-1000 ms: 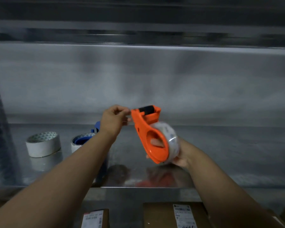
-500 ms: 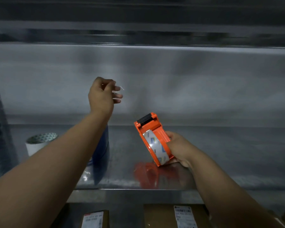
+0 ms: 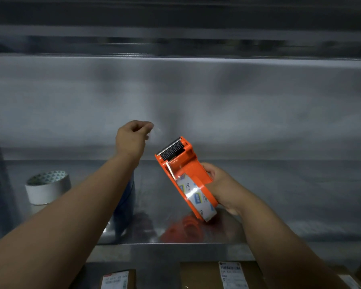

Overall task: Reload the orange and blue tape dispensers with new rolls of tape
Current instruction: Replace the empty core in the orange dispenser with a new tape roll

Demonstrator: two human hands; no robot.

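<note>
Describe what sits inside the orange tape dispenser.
The orange tape dispenser holds a roll of clear printed tape, its band showing between the orange sides. The right hand covers the far side, so the roll's core is hidden.

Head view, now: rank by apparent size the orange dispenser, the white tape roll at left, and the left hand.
1. orange dispenser, clearly largest.
2. and 3. white tape roll and left hand look about alike; their differing distance from the camera makes ranking unsure.
</note>
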